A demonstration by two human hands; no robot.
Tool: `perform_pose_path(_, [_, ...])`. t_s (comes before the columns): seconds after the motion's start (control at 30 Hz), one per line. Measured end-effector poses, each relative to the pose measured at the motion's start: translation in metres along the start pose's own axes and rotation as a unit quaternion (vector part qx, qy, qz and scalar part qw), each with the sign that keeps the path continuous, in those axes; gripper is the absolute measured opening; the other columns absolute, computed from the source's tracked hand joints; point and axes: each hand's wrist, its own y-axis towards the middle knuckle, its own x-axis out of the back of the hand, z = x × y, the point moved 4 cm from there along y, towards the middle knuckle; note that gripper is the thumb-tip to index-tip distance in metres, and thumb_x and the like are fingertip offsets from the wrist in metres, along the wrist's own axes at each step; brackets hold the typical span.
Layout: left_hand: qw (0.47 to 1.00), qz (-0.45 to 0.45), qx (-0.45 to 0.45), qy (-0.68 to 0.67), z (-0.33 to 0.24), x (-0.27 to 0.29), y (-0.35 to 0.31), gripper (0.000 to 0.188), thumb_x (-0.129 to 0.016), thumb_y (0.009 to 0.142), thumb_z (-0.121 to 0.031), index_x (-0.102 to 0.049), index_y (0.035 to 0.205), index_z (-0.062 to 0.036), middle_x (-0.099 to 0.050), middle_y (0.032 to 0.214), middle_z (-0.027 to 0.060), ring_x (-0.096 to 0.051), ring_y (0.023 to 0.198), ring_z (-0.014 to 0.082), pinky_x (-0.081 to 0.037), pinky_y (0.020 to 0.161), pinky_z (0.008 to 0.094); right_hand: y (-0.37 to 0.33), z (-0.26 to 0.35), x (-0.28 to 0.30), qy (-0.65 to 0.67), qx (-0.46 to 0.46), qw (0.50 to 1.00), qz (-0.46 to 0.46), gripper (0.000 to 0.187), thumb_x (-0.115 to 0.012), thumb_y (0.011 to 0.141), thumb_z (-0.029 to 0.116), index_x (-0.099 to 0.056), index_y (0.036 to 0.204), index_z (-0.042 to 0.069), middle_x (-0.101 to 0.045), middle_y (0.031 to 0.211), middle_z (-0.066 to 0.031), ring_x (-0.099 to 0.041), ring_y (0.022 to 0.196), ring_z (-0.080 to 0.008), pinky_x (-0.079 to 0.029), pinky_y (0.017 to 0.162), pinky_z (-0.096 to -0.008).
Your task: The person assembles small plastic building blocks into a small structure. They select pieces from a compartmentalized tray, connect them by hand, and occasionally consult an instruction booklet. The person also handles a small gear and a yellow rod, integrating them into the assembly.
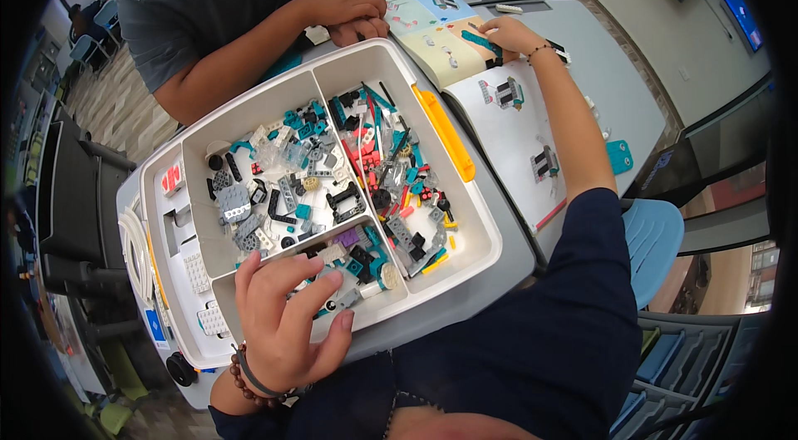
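My left hand (291, 315) hovers over the near compartment of a white sorting tray (453, 274), fingers apart and bent, holding nothing. Below it lie grey, teal and purple building-brick parts, some hidden by the hand. At the upper right, my right hand (514, 37) is over an open picture instruction booklet (507, 149). Its fingers are closed at a teal brick beam (480, 44) with dark parts attached; the thumb's grip is partly hidden. Teal, grey, black, white and red pieces fill the tray's larger compartments.
Across the table, another person's hands (353, 12) rest folded beside the tray. A yellow latch (445, 134) runs along the tray's right side. A teal piece (618, 157) lies near the right table edge, above a blue chair (648, 240). White cables (137, 249) sit left of the tray.
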Motion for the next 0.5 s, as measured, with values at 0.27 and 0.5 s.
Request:
perform_pose_path(0.27, [1.000, 0.002, -0.002, 0.001, 0.000, 0.001, 0.001, 0.039, -0.068, 0.063, -0.015, -0.060, 0.101, -0.0079, -0.055, 0.102, 0.0088, -0.054, 0.092, 0.0238, -0.028, 0.095, 0.0461, 0.003, 0.006, 0.005, -0.008, -0.022, 0.999, 0.035, 0.034, -0.051, 0.079, 0.010, -0.062, 0.111, 0.010, -0.062, 0.105, -0.0151, -0.061, 0.091, -0.0217, -0.047, 0.078, -0.0319])
perform_pose_path(0.5, [1.000, 0.017, -0.010, -0.003, -0.001, 0.002, 0.001, 0.041, -0.064, 0.064, -0.010, -0.055, 0.104, -0.0064, -0.055, 0.103, 0.0122, -0.055, 0.095, 0.0263, -0.025, 0.098, 0.0487, -0.004, 0.014, 0.006, 0.010, -0.043, 0.998, 0.039, 0.035, -0.050, 0.079, 0.008, -0.062, 0.111, 0.009, -0.062, 0.105, -0.0146, -0.061, 0.092, -0.0206, -0.046, 0.080, -0.0321])
